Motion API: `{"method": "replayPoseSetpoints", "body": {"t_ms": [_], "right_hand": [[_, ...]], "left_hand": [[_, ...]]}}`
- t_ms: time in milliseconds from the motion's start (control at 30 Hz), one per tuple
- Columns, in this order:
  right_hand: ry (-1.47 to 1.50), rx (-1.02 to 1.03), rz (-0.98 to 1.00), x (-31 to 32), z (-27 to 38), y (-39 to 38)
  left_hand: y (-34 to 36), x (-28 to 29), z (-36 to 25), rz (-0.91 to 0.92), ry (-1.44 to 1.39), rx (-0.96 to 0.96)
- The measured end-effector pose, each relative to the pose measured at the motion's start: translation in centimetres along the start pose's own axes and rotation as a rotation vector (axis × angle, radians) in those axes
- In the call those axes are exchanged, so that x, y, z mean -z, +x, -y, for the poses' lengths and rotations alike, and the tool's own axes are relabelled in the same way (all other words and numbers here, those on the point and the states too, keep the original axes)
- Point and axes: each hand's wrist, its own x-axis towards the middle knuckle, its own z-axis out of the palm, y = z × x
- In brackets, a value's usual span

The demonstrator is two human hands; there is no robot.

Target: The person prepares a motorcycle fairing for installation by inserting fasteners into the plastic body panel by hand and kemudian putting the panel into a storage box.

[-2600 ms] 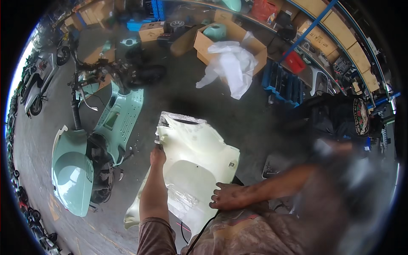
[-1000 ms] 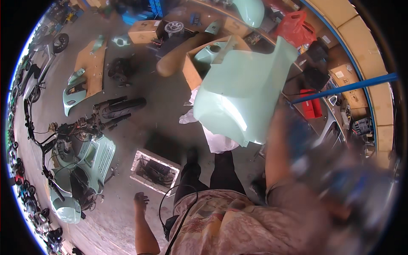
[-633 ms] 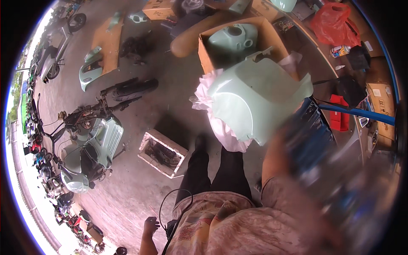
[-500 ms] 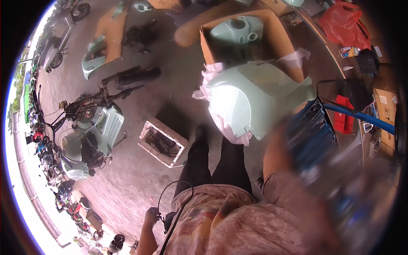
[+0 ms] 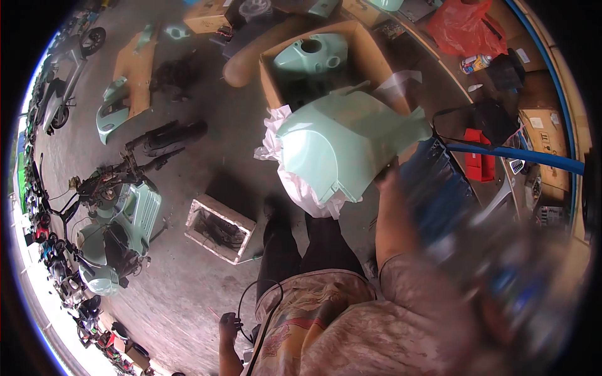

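Observation:
My right hand [image 5: 386,175] grips the lower right edge of a large mint-green body panel [image 5: 338,147], which rests tilted at the front of an open cardboard box [image 5: 269,81], with crumpled white wrapping [image 5: 273,141] under and beside it. The fingers are partly hidden by the panel. Inside the box lies a smaller mint-green part with round holes [image 5: 313,62]. My left hand [image 5: 230,324] hangs low beside my body near a black cable, fingers loosely apart, holding nothing visible.
A stripped mint scooter [image 5: 119,232] lies left, near a white foam box [image 5: 191,219]. Panels sit on cardboard [image 5: 141,75] behind. At right are blue ribbed objects [image 5: 426,182], a shelf with a red bag [image 5: 464,28], a red bin [image 5: 476,156] and a blue bar [image 5: 520,156].
The panel, earlier pale underside up in both hands, now shows its mint face at the box, having moved forward and settled lower. My left hand has let go and dropped to my side.

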Motion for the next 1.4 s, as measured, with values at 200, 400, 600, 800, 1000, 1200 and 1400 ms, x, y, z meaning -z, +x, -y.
{"method": "replayPoseSetpoints", "body": {"t_ms": [200, 400, 600, 800, 1000, 1200, 1400], "right_hand": [[0.122, 0.054, 0.197, 0.7, -1.8, -3.7], [0.197, -0.008, -0.161, 6.8, -9.4, -12.3], [0.161, -0.13, -0.28, 9.3, -12.7, -11.8], [-0.021, -0.159, -0.337, 11.2, -13.7, -8.9], [-0.099, -0.132, -0.437, 10.3, -14.5, -7.4], [-0.144, -0.107, -0.569, 14.5, -16.7, -5.1], [-0.166, -0.098, -0.576, 13.4, -16.9, -5.7]], "left_hand": [[1.3, -1.0, -0.6, 0.03, 0.038, -0.031], [3.2, -1.8, -4.3, 0.083, 0.156, -0.189], [1.2, -3.5, -12.3, 0.1, 0.33, -0.308], [0.2, -3.1, -15.2, 0.102, 0.412, -0.313], [0.9, -3.4, -14.8, 0.116, 0.497, -0.285], [3.6, -17.8, -23.1, 0.176, 1.058, -0.66], [6.0, -41.5, -34.7, 0.261, 1.195, -1.711]]}}
